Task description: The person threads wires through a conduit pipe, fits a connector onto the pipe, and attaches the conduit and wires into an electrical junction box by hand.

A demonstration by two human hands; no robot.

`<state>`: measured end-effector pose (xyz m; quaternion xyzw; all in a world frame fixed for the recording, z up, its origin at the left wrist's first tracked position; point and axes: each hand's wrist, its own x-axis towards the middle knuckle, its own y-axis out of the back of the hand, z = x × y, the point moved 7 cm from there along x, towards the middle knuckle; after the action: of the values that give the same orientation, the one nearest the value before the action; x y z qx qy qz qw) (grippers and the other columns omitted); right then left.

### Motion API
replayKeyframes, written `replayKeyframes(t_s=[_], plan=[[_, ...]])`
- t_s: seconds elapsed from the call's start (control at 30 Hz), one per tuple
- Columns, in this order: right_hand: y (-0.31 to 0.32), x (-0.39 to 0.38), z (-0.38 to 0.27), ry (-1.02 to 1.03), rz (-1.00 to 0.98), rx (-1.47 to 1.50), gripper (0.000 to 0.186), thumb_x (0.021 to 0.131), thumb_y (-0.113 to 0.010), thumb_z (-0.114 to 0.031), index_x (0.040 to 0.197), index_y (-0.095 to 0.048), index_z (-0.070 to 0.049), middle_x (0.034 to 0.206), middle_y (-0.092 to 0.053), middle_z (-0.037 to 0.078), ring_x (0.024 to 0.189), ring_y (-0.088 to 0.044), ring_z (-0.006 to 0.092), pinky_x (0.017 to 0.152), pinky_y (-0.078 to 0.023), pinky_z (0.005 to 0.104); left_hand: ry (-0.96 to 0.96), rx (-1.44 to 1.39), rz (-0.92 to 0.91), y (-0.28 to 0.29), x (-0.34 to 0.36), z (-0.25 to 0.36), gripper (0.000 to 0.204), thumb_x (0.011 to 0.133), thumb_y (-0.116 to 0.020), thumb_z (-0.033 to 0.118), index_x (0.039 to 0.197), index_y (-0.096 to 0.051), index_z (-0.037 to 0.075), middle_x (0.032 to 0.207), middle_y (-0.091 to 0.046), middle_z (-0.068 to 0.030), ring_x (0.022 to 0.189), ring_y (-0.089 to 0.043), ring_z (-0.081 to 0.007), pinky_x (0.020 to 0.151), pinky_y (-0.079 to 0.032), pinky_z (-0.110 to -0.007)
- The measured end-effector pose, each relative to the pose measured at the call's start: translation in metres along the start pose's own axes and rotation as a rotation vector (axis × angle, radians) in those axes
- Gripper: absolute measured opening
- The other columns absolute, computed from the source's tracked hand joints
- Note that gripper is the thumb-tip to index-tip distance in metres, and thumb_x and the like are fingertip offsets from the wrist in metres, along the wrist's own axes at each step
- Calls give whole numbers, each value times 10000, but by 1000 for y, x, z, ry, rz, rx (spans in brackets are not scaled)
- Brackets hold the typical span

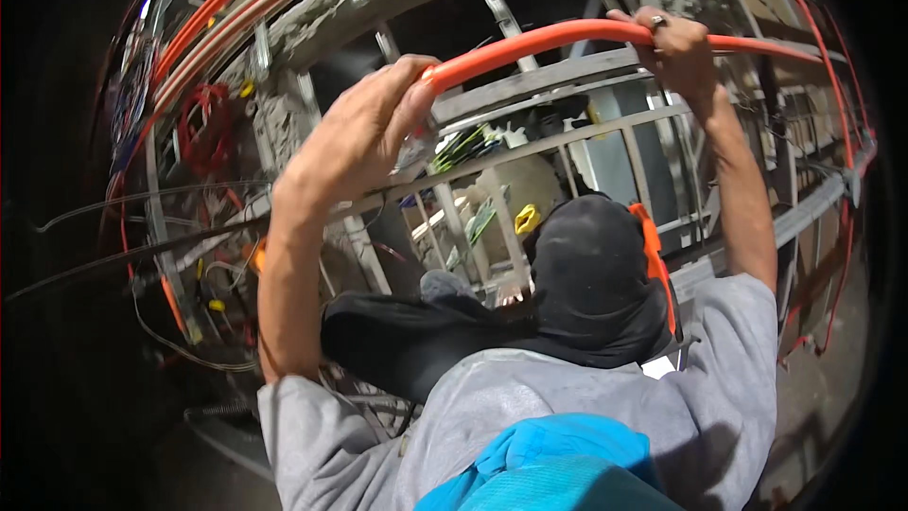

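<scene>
At the grey metal bar framing, left hand and right hand grip a bowed, orange plastic-looking tube, apparently positioning it; next move probably calls for steady alignment.

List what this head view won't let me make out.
- Head view: how the orange pipe continues leftward; the left hand covers it.
- Head view: the whole orange object; the knee partly hides it.
- Head view: what the yellow thing is; too small.

Left hand, right hand — curled
</scene>
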<state>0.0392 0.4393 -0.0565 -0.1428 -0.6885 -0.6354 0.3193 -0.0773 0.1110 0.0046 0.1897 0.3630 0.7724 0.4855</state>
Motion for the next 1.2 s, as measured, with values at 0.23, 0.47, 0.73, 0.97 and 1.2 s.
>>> replayKeyframes(t_s=[0.23, 0.47, 0.73, 0.97, 1.2], plan=[[-12, 0, 6, 7, 6, 47, 242, 884, -812, -103, 1112, -742, -141, 765, -664, 69, 603, -665, 280, 560, -526, 392, 165, -320, -467, 12, 27, -60, 666, 1087, -553, 599, 1474, -668, 69, 1367, -723, -126, 1327, -620, -244, 1192, -423, -389], [-12, -1, 7, 17, 12, 10, 160, 942, -789, -136, 1097, -747, -134, 775, -676, 74, 591, -658, 280, 551, -520, 393, 130, -338, -477, 5, 29, -83, 850, 971, -600, 774, 1375, -728, 36, 1256, -741, -129, 1209, -650, -250, 1103, -461, -422], [33, -73, 92, -76, 73, -320, 371, 1052, -726, -243, 754, -572, -84, 667, -567, 133, 551, -624, 295, 527, -486, 418, -28, -337, -430, -6, 26, -61, 652, 935, -805, 580, 1250, -757, 12, 1097, -756, -75, 1077, -665, -170, 1007, -529, -364], [27, -79, 162, -165, -66, -271, 319, 1086, -686, -259, 836, -623, -71, 672, -527, 157, 550, -551, 325, 537, -471, 417, 55, -463, -373, -6, 25, -60, 590, 1011, -720, 566, 1181, -787, 4, 1057, -745, -83, 1037, -678, -194, 987, -517, -373], [24, -90, 234, -21, -148, -299, 236, 1058, -711, -183, 1276, -763, -109, 833, -672, 124, 637, -667, 262, 586, -536, 364, 76, -450, -407, -6, 29, -63, 599, 1018, -705, 572, 1227, -798, 18, 1109, -760, -96, 1061, -701, -181, 1030, -524, -373]])
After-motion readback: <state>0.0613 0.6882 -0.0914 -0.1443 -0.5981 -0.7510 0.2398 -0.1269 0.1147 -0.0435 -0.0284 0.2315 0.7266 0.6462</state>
